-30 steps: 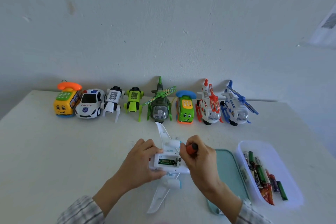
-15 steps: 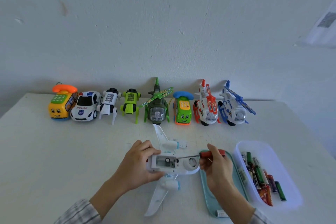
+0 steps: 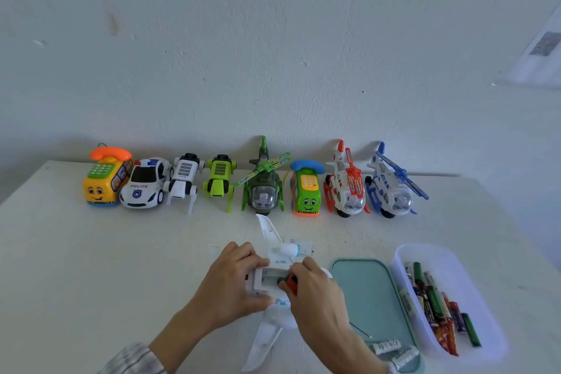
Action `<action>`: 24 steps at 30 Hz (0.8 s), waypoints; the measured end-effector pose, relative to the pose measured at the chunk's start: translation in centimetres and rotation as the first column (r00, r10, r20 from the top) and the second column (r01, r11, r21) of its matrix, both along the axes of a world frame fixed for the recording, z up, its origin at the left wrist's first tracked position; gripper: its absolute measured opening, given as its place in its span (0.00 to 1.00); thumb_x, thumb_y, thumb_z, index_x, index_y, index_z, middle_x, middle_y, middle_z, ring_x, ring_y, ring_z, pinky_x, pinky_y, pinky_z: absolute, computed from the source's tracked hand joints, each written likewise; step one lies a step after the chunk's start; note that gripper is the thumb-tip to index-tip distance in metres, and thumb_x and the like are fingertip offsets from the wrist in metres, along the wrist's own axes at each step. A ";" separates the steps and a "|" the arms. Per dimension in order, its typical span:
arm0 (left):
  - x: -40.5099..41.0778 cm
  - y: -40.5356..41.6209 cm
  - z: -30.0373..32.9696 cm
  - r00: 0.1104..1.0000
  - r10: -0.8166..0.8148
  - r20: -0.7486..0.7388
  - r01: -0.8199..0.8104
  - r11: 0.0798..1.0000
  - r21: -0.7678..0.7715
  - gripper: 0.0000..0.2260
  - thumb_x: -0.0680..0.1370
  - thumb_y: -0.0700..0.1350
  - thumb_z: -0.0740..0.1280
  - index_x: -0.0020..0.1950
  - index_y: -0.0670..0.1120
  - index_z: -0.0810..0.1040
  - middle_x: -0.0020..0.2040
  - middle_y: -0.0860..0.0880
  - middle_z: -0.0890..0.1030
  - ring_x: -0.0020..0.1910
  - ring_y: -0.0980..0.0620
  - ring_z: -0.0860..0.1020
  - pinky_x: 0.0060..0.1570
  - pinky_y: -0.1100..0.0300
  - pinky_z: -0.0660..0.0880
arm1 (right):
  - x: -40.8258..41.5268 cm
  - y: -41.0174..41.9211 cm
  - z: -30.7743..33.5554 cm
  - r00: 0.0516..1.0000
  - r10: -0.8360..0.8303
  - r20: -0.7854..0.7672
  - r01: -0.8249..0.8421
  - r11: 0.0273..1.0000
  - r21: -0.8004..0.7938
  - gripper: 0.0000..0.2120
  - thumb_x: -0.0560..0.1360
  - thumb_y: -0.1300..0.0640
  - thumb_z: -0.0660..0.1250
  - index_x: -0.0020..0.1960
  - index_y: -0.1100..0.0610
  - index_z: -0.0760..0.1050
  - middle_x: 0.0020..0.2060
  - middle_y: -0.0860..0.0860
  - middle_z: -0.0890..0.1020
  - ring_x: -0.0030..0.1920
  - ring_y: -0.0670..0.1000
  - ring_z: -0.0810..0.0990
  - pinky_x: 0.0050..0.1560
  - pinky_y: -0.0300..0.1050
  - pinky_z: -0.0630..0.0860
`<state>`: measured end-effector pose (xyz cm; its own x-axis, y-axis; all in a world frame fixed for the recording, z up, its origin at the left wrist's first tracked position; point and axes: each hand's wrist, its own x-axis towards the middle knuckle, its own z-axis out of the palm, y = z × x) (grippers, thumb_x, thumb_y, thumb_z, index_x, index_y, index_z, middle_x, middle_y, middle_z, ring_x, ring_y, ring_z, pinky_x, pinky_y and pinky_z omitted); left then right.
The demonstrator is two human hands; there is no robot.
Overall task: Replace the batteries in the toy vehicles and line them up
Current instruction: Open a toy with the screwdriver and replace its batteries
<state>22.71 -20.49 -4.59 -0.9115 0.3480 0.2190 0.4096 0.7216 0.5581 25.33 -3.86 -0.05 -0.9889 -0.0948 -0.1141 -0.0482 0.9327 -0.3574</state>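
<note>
Eight toys stand in a row along the wall in the middle of the frame: a yellow phone bus (image 3: 104, 181) on the left, a police car (image 3: 145, 184), a white robot dog (image 3: 183, 179), a green robot dog (image 3: 219, 181), a green helicopter (image 3: 263, 184), a green phone car (image 3: 306, 188), a red helicopter (image 3: 346, 184) and a blue helicopter (image 3: 391, 184). Below them, in the lower middle, lies my white toy plane (image 3: 273, 255), belly up on the white table (image 3: 91, 267). My left hand (image 3: 230, 282) grips the plane's body. My right hand (image 3: 315, 291) holds a small screwdriver with a red handle (image 3: 292, 282) at the open battery slot. To the right lies a teal lid (image 3: 367, 291) with two loose batteries (image 3: 394, 351) at its bottom end. Just beside it, at the lower right, a clear tub (image 3: 455, 258) holds many more batteries (image 3: 437, 304).
</note>
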 end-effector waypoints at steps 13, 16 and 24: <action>-0.4 -0.2 -0.3 0.998 -0.031 -0.047 0.032 0.999 0.015 0.26 0.61 0.65 0.70 0.52 0.48 0.83 0.42 0.60 0.71 0.40 0.60 0.65 0.43 0.71 0.66 | -2.2 18.9 1.7 0.742 -0.668 0.046 0.668 0.734 -0.119 0.13 0.70 0.65 0.63 0.30 0.60 0.62 0.25 0.54 0.70 0.26 0.53 0.65 0.29 0.43 0.62; -0.5 -0.3 -0.2 0.998 -0.038 -0.043 0.039 0.999 0.007 0.26 0.62 0.65 0.71 0.51 0.49 0.83 0.42 0.60 0.71 0.40 0.60 0.66 0.42 0.70 0.67 | -1.9 19.4 0.8 0.771 -0.637 0.018 0.637 0.771 -0.021 0.11 0.72 0.63 0.64 0.33 0.59 0.65 0.31 0.53 0.71 0.28 0.52 0.68 0.30 0.43 0.65; -0.4 -0.2 -0.2 0.998 -0.038 -0.048 0.038 0.999 -0.006 0.28 0.62 0.67 0.70 0.52 0.49 0.82 0.43 0.61 0.70 0.41 0.61 0.65 0.46 0.75 0.64 | -5.7 11.6 0.0 0.986 -0.122 -0.112 0.103 0.981 -0.165 0.15 0.77 0.66 0.62 0.62 0.57 0.75 0.49 0.49 0.72 0.43 0.48 0.74 0.40 0.29 0.68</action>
<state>22.32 -20.74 -4.77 -0.8861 0.3837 0.2599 0.4630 0.7080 0.5333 19.59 7.77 -0.09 -0.9998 0.0102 0.0142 0.0018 0.8666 -0.4990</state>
